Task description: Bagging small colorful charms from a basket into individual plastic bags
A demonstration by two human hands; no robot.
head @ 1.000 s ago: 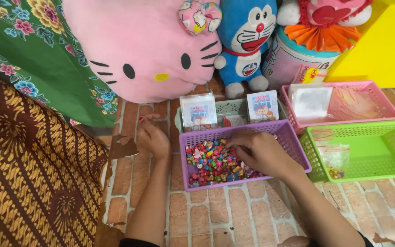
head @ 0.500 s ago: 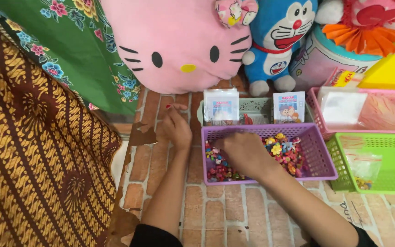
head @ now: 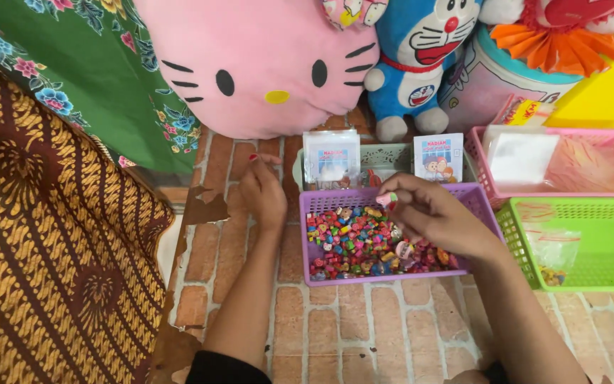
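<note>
The purple plastic basket (head: 470,203) full of small colourful beads (head: 353,242) stands on the brick-patterned floor (head: 364,334). The right hand (head: 431,220) is over the basket, its fingertips pinched together on one small piece at the basket's back rim. The left hand (head: 264,192) rests just beside the left wall of the basket, fingers curled; I cannot tell if it holds something. Behind the basket stand two small printed cards (head: 330,158), to the right a green plastic basket (head: 591,249), and further back a pink cat-face pillow (head: 264,64).
</note>
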